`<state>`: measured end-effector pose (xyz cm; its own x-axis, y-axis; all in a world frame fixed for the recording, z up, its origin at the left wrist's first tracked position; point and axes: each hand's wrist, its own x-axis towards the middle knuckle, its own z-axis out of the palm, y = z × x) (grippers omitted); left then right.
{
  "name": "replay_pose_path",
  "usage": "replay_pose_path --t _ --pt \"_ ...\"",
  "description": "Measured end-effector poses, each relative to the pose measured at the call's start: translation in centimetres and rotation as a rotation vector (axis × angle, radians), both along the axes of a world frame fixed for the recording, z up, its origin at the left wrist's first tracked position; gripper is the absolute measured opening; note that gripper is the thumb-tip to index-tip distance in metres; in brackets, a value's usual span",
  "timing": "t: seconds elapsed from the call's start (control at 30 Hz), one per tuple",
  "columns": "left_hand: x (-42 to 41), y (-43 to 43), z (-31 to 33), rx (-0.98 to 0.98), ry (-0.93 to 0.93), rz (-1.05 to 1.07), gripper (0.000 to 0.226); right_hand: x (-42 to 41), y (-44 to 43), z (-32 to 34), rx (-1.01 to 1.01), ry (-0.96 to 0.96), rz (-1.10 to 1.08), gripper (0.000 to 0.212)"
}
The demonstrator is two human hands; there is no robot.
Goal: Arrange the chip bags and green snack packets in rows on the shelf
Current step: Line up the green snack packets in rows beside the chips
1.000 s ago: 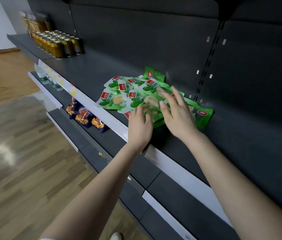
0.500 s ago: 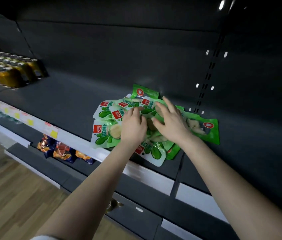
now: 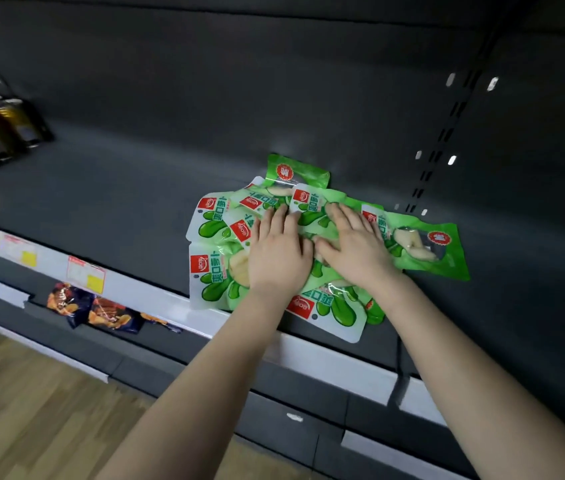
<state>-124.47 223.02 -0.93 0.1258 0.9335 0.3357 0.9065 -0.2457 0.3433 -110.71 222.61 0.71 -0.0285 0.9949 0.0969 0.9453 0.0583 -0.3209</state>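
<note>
Head view: left hand [image 3: 279,259] and right hand [image 3: 355,252], grips flat, hide the middle green snack packets [image 3: 213,284].

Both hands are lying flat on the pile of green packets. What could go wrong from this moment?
1. The front packet hangs over the shelf edge; a small push from the left hand or right hand may send it to the floor.
2. The green packets overlap loosely, so sliding one will likely drag its neighbours crooked.
</note>
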Motion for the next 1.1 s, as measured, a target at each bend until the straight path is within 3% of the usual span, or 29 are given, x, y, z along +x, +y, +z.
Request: replay_pose_path --t 0.67,0.83,0.97,1.1 --pt "0.2 -0.6 0.6 0.080 -0.336 -0.001 0.054 -0.1 -1.8 0.9 0.108 -0.011 -0.002 0.062" --pt "-0.1 -1.4 1.6 -0.011 -0.562 -0.004 0.060 -0.5 -2.2 1.9 0.051 -0.096 0.034 0.059" --pt "0.4 -2.2 3.1 -0.101 -0.534 -0.034 0.055 -1.0 -2.2 2.2 0.082 -0.079 0.044 0.052" --pt "1.0 -2.6 4.0 -0.087 -0.559 -0.130 0.064 -1.9 -3.4 2.3 0.089 -0.013 0.063 0.058"
